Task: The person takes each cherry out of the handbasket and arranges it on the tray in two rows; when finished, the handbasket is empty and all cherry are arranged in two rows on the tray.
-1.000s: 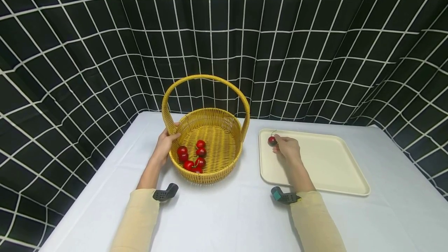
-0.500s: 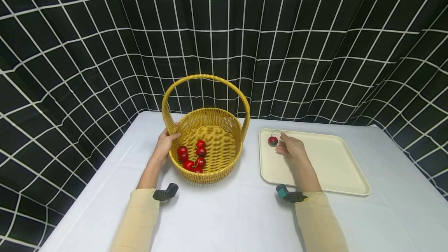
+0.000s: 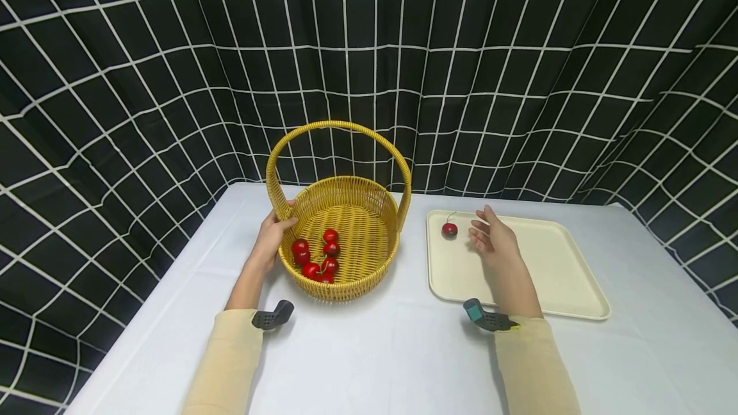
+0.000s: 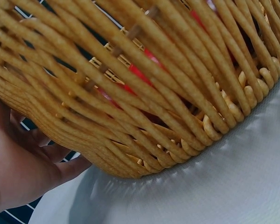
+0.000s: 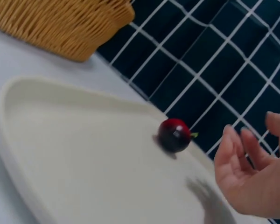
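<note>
My left hand (image 3: 271, 237) grips the left side of a yellow wicker basket (image 3: 346, 291), thumb over the rim by the base of its tall handle. In the left wrist view the fingers (image 4: 72, 168) lie against the woven wall (image 4: 144, 107). Several red cherries (image 3: 330, 266) sit in the basket's left and front part. A single dark red cherry (image 3: 450, 230) with a stem lies near the far left corner of a cream tray (image 3: 553, 268). Over the tray, just right of that cherry, my right hand (image 3: 500, 242) holds nothing, its fingers loosely bent and apart from the fruit (image 5: 174, 135).
A white cloth (image 3: 369, 357) covers the table, with a strip of it between basket and tray. Behind stands a black curtain (image 3: 369, 63) with a white grid. The basket handle (image 3: 337, 125) arches high above the rim.
My right hand has let go of the cherry and drawn away to the right, its fingers spreading. The cherry stays on the tray. My left hand and the basket have not moved.
</note>
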Demonstrator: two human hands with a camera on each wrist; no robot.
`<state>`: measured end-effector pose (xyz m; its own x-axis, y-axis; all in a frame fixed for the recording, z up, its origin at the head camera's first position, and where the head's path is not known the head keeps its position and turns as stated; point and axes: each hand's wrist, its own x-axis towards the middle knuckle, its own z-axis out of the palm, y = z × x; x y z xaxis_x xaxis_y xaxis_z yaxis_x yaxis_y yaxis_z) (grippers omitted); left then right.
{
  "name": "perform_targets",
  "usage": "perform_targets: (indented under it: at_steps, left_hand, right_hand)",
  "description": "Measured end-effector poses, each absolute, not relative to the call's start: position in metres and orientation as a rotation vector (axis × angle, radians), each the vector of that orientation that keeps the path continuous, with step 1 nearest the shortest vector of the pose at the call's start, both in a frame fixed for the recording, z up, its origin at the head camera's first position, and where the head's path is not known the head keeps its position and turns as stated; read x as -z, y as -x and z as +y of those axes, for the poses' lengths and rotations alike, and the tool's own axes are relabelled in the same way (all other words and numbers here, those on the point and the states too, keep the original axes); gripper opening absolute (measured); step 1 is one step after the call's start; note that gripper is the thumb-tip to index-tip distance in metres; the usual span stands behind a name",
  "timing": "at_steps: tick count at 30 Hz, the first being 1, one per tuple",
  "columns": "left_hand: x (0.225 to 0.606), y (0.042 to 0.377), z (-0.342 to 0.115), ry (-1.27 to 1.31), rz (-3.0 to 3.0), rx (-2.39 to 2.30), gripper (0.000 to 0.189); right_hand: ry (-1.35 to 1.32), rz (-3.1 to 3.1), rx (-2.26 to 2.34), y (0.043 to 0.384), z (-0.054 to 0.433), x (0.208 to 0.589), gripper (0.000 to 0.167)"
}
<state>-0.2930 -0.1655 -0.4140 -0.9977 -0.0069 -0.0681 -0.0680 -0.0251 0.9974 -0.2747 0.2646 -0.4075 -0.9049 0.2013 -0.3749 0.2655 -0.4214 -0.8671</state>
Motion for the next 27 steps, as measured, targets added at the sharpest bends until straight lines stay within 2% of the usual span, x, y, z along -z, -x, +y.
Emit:
perform_targets:
  at_steps: [5,11,21,27]
  left_hand:
    - [0.414,0.293,-0.166,0.097,2.153,-2.215,0.049]
    - [0.414,0.293,-0.166,0.097,2.158,-2.206,0.048]
    - [0.414,0.293,-0.166,0.097,2.156,-2.208,0.048]
    - [0.414,0.294,-0.167,0.096,2.152,-2.206,0.048]
  right_hand:
    - [-0.499,1.267,2.876,0.269,0.268,0.392,0.050]
    - [-0.056,1.069,3.108,0.262,0.263,0.373,0.039]
    - [0.457,1.097,3.173,0.253,0.248,0.348,0.050]
    - [0.624,1.059,3.188,0.246,0.235,0.337,0.055]
